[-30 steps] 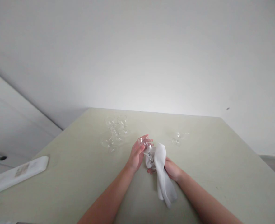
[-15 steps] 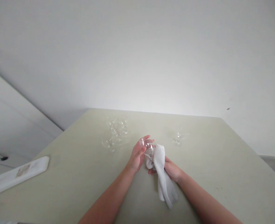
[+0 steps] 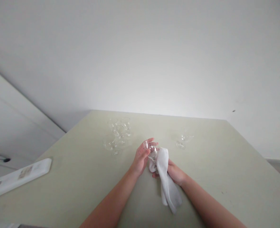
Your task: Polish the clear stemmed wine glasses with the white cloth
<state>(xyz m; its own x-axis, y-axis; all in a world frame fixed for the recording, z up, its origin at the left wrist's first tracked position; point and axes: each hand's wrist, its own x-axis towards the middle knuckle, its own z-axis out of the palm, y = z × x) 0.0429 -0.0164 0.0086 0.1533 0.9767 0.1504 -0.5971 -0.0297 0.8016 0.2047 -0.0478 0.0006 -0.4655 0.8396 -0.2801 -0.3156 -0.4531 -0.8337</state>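
My left hand (image 3: 141, 157) curls around the bowl of a small clear stemmed glass (image 3: 150, 148) held over the middle of the pale green table (image 3: 83, 177). My right hand (image 3: 174, 172) grips a white cloth (image 3: 165, 177) bunched against the lower part of that glass, with the cloth's loose end hanging toward me. The glass's stem and foot are hidden by the cloth.
Several clear stemmed glasses (image 3: 117, 136) stand grouped at the back left of the table. One more glass (image 3: 182, 140) stands alone at the back right. A white flat board (image 3: 18, 177) lies at the table's left edge. A white wall rises behind.
Both hands stay together on the glass and cloth with only slight shifts; the cloth has moved a little against the glass.
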